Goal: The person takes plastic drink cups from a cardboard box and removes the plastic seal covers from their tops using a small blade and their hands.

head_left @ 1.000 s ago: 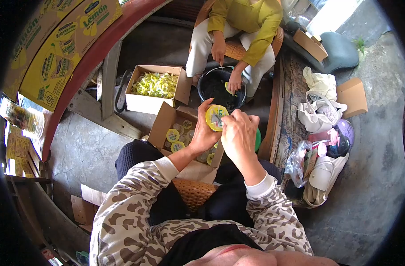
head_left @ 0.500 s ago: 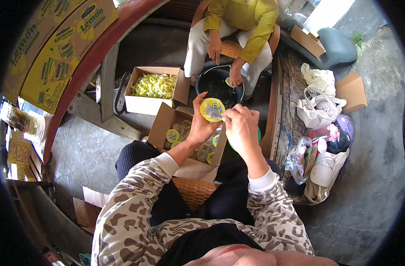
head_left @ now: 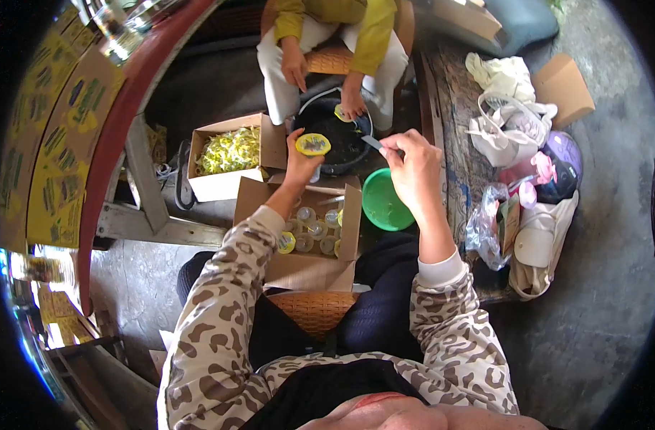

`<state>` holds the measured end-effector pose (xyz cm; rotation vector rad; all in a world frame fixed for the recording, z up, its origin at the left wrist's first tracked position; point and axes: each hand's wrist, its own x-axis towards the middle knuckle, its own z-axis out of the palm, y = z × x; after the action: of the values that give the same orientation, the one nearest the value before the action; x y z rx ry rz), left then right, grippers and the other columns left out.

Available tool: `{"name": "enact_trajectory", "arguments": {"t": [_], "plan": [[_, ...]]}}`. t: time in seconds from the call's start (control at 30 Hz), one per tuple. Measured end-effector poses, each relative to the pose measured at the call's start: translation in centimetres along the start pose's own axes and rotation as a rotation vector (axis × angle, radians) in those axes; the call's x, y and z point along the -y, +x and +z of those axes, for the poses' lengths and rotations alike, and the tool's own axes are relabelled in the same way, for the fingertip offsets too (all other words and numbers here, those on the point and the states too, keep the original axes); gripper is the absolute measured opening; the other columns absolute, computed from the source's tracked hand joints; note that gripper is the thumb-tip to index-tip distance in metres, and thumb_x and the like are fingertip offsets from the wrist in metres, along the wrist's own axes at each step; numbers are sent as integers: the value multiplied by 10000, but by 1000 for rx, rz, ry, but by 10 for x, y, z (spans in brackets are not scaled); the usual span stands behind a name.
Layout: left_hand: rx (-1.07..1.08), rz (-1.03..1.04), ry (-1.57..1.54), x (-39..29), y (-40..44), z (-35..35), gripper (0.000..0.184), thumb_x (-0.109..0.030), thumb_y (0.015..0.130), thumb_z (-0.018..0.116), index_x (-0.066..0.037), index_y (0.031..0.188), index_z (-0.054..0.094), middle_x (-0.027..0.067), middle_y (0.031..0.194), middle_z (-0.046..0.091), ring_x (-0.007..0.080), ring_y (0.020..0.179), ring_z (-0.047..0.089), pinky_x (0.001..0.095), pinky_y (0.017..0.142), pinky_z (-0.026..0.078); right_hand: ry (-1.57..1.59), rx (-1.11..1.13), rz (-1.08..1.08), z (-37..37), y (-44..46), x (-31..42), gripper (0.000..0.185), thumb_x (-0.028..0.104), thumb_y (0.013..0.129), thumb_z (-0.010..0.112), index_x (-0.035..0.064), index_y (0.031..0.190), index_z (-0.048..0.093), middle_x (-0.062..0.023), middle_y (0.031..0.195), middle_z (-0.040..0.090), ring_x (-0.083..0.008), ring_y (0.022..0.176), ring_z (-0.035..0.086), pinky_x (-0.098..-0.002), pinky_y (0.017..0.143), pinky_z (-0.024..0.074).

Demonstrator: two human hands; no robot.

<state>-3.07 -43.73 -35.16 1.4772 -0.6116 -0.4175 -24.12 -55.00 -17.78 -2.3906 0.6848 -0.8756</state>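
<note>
My left hand (head_left: 300,163) grips a plastic cup with a yellow printed lid (head_left: 313,145) over the near edge of a dark bucket (head_left: 332,169). To its right, my right hand (head_left: 406,159) pinches a small flat metal blade (head_left: 371,142), whose tip points left towards the cup without touching it. Below my hands stands an open carton (head_left: 309,274) of clear cups, a few with yellow lids. A green basin (head_left: 385,201) is beside that carton, under my right hand. Across from me a co-worker's hand holds another yellow-lidded cup (head_left: 341,112) at the bucket.
A box of yellow strips (head_left: 228,151) stands at the left. Printed lemon cartons (head_left: 75,143) line the far left, beyond a red edge (head_left: 139,82). The co-worker sits opposite. White bags (head_left: 505,136), a purple helmet (head_left: 562,152) and a cardboard piece (head_left: 562,89) lie at the right.
My hands have moved apart; the blade has come away from the lid and shows clearly. The view has shifted, bringing the green basin into sight.
</note>
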Motion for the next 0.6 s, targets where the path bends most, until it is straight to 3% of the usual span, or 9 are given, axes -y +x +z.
{"name": "enact_trajectory", "arguments": {"t": [0.07, 0.17, 0.23, 0.37, 0.6], "plan": [[21, -83, 186, 40, 27, 1, 840, 15, 656, 755, -53, 1384, 342, 148, 1157, 569, 244, 1042, 607, 352, 877, 529, -23, -1, 6, 0, -1, -6, 65, 102, 817, 743, 122, 866, 706, -25, 843, 622, -241, 867, 629, -403, 825, 377], [72, -170, 405, 63, 58, 7, 888, -72, 652, 790, -88, 1383, 285, 205, 1151, 599, 281, 1028, 630, 368, 899, 521, -11, 13, -3, 0, 0, -6, 71, 98, 807, 744, 121, 851, 694, -25, 841, 620, -243, 865, 620, -408, 825, 377], [148, -437, 522, 78, 78, 13, 939, -171, 650, 820, -49, 1366, 225, 263, 1128, 620, 341, 1000, 664, 386, 868, 538, -33, 29, -4, 0, 0, -4, 73, 92, 804, 742, 123, 850, 693, -28, 842, 618, -246, 868, 615, -411, 827, 379], [239, -455, 727, 100, 95, 26, 990, -279, 654, 841, 19, 1330, 182, 295, 1094, 654, 412, 1056, 666, 428, 894, 535, -68, 60, -30, 4, -2, -9, 74, 73, 791, 730, 117, 838, 694, -42, 848, 613, -248, 876, 606, -417, 829, 382], [297, -368, 1118, 113, 91, 47, 952, -376, 695, 864, -4, 1338, 268, 276, 1146, 667, 415, 1081, 662, 463, 937, 530, -76, 137, -7, -1, -4, -19, 58, 62, 792, 720, 101, 828, 698, -60, 847, 616, -253, 861, 615, -422, 822, 385]]}}
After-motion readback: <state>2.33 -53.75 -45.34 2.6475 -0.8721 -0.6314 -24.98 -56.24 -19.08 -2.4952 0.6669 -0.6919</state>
